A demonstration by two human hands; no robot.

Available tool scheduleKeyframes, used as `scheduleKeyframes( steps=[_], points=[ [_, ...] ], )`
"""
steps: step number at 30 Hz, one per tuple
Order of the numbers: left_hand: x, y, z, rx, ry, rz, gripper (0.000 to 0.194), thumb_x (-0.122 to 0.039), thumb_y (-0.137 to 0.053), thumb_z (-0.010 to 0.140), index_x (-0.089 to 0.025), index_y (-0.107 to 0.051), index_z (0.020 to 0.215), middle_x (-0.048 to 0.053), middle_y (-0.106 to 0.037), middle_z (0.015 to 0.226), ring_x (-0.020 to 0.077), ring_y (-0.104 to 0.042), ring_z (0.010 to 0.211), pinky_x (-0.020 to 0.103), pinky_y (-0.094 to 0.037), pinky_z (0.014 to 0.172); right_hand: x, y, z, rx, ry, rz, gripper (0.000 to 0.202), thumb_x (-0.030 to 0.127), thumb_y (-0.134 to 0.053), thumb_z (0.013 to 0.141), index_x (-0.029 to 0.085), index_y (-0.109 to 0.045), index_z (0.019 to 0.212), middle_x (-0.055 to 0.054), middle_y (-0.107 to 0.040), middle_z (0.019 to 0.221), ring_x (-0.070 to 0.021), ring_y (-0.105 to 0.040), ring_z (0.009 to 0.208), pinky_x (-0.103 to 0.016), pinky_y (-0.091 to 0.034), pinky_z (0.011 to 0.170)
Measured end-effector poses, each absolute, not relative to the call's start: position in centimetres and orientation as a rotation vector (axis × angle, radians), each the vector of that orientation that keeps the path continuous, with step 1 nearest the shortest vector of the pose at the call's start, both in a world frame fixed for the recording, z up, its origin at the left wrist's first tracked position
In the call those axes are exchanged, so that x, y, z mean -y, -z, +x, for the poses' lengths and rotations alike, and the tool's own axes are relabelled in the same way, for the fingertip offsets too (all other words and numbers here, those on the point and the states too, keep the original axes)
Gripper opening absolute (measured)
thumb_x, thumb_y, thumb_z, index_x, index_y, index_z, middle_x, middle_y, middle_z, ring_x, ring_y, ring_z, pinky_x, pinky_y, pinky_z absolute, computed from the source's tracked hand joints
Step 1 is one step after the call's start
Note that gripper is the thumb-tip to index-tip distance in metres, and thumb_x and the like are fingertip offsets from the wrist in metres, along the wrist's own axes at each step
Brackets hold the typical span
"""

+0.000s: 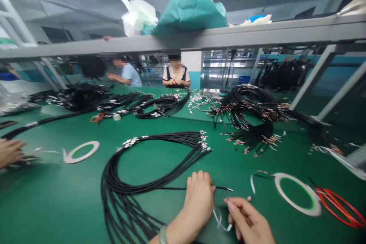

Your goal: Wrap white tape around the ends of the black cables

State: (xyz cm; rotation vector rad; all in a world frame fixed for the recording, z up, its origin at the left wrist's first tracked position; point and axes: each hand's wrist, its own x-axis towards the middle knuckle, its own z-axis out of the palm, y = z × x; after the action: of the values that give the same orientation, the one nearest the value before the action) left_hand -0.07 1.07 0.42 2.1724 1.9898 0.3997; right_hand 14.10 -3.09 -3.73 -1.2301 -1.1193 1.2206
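My left hand (200,194) is closed around one black cable (171,188), whose bare end (228,189) sticks out to the right past my fingers. To its right, my right hand (248,219) has thumb and fingers drawn together in a pinch. What is between those fingertips is too small to make out. A thin white strip (219,217) hangs between the two hands, its lower end beside my right fingers. Behind my left hand, a looped bundle of black cables (114,167) lies on the green table (71,202), with stripped ends and white labels.
Right of my hands lie a white tape roll (314,206) and orange-red cable loops (340,206). Another tape roll (68,158) lies left, near a co-worker's blurred hand (11,154). More cable coils (251,103) sit behind. A grey shelf (257,28) spans overhead; two people work beyond it.
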Motion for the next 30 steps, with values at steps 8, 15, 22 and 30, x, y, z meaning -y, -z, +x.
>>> scheduleKeyframes(
  steps=[8,15,22,30],
  points=[
    [0.4,-1.3,0.9,-1.524,-0.729,2.049,0.017,-0.023,-0.043,0.090,-0.022,-0.060,0.092,0.004,-0.060,0.087,0.0209,-0.055,0.084,0.032,-0.042,0.076,2.2,1.5,16.0,0.806,-1.081,-1.224,0.025,0.040,-0.057,0.086,0.017,-0.064,0.093,0.004,-0.050,0.060,-0.0070,-0.035,0.045,-0.019,-0.028,0.043],
    [0.9,-2.0,1.1,-1.382,-0.809,1.744,0.024,-0.030,-0.042,0.091,-0.024,-0.065,0.095,0.001,-0.065,0.082,0.0161,-0.060,0.072,0.027,-0.044,0.068,2.2,1.1,16.6,0.813,-1.105,-1.186,0.022,0.038,-0.057,0.087,0.018,-0.063,0.093,0.005,-0.050,0.060,-0.0058,-0.033,0.045,-0.019,-0.026,0.044],
    [0.2,-1.4,0.8,-1.283,-0.832,1.287,0.024,-0.037,-0.051,0.085,-0.015,-0.058,0.089,-0.001,-0.059,0.065,0.0107,-0.051,0.051,0.022,-0.040,0.050,1.1,0.9,18.0,0.800,-0.880,-1.276,0.021,0.038,-0.058,0.087,0.019,-0.064,0.094,0.004,-0.053,0.063,-0.0063,-0.038,0.048,-0.019,-0.030,0.047],
    [0.7,-2.5,1.0,-1.221,-0.793,1.234,0.024,-0.036,-0.059,0.080,-0.012,-0.061,0.081,-0.001,-0.059,0.054,0.0108,-0.054,0.048,0.021,-0.037,0.050,2.2,1.0,15.3,0.758,-1.321,-1.085,0.023,0.033,-0.067,0.080,0.017,-0.064,0.096,0.004,-0.051,0.060,-0.0050,-0.034,0.047,-0.017,-0.026,0.043]
  ],
)
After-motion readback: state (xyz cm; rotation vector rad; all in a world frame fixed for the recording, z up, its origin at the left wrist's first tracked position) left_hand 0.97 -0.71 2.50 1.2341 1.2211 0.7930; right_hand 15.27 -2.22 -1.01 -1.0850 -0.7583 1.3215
